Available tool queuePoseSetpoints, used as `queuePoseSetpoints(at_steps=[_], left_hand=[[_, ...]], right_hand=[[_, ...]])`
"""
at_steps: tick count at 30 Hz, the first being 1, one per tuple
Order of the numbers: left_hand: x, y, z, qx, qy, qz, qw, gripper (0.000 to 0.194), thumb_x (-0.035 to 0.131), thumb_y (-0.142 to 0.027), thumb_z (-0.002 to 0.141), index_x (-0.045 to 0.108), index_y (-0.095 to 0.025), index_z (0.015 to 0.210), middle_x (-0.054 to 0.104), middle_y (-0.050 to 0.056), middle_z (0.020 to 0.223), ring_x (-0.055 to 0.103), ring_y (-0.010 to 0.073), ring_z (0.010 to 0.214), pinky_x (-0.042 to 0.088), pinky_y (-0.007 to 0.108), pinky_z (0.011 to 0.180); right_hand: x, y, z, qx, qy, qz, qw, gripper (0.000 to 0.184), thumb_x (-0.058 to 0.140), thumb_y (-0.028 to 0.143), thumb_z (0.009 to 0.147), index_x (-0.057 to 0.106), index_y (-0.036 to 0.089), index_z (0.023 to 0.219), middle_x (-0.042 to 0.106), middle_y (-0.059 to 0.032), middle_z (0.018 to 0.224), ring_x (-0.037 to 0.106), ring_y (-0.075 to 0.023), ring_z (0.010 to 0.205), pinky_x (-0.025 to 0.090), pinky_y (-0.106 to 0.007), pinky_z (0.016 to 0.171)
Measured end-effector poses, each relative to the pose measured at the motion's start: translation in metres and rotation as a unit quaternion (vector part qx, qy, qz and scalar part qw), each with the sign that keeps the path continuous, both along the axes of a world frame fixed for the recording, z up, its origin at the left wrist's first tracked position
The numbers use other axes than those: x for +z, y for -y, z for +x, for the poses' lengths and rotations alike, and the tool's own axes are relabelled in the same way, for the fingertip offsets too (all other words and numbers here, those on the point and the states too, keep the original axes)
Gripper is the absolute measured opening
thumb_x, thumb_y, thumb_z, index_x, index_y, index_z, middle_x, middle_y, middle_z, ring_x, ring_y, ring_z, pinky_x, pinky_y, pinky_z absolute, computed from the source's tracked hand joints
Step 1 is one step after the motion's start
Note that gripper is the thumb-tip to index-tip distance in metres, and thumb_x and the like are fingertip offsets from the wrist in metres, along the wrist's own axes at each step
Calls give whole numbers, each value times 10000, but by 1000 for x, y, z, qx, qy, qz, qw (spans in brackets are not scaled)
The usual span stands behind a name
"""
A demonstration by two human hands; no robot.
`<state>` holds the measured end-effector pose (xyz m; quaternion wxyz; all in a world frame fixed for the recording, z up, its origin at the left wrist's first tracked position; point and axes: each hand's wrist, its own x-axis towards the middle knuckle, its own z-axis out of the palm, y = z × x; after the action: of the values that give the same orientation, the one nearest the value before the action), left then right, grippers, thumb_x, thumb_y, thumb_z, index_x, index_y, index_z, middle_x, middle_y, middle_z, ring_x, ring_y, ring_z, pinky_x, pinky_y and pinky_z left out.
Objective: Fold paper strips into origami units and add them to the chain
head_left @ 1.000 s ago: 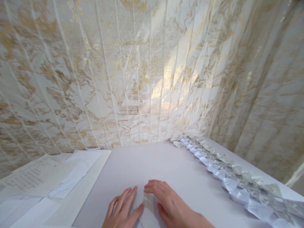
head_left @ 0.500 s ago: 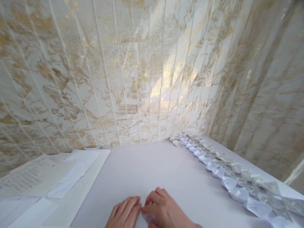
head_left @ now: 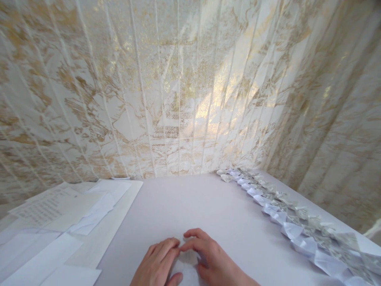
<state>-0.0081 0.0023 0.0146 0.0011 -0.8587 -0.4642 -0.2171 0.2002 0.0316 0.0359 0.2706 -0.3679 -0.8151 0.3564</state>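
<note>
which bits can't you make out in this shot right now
- Paper between the hands: in the head view, its full shape is hidden by the left hand and right hand and cut off by the bottom edge.
- Printed sheet: head view, its lines are too blurred and small to read.
- Row of folded white pieces: head view, near end cut off by the frame edge, so no full count.
</note>
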Motion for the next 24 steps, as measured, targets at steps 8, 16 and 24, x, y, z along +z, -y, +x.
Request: queuePoseSetpoints(at_steps=[8, 16, 24], left_hand=[[10, -1, 0, -7, 63, -50, 997, 303, 654, -157, 783, 663, -210, 1081, 699, 54, 1121, 667, 201, 1025, 563, 290, 896], [-5, -5, -4, -35, 77, -55, 995, 370, 682, -164, 758, 638, -233, 1119, 672, 41, 1141, 643, 214, 1029, 548, 313, 902], [2, -9, -7, -60, 98, -42, 993, 198, 630, -279, 857, 665, -269, 1051, 689, 27, 1106, 646, 189, 1018, 541, 273, 884]], right_hand=[[-4, -3, 2, 37, 55, 201, 977, 342, 539, -81, 751, 659, 206, 894, 662, -50, 1092, 621, -191, 938, 482, -289, 845], [-2, -7, 6, 39, 95, 278, 955, 157, 603, 77, 877, 602, 220, 813, 710, 24, 928, 587, -165, 809, 436, -270, 749], [-1, -6, 4, 18, 82, 160, 984, 214, 678, 5, 756, 615, 209, 774, 684, 26, 925, 575, -149, 844, 420, -241, 797]])
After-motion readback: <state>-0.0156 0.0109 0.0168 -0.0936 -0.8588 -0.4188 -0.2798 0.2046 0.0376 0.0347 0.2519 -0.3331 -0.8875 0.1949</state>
